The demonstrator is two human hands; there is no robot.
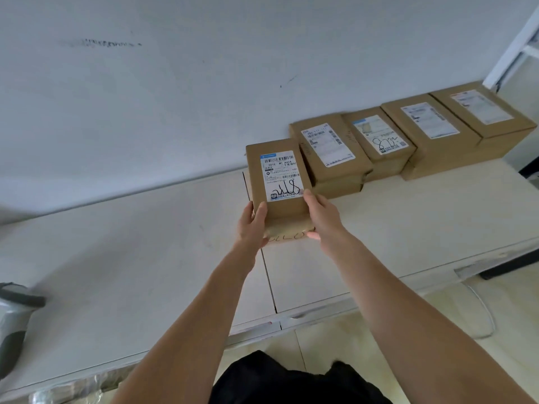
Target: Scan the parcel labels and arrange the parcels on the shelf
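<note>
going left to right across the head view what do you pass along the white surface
Grey scanner at the left edge → held parcel between left hand and right hand → second parcel stack → parcel with handwritten label → fourth parcel → last parcel.

Grey-and-white handheld scanner-like device cut off by left edge, type unclear. Far brown cardboard parcels motion-blurred, white label print unreadable. Lower brown cardboard box mostly hidden under the held brown cardboard parcel and both hands; its handwriting is only partly visible. Crinkled clear plastic clipped at the bottom edge.
</note>
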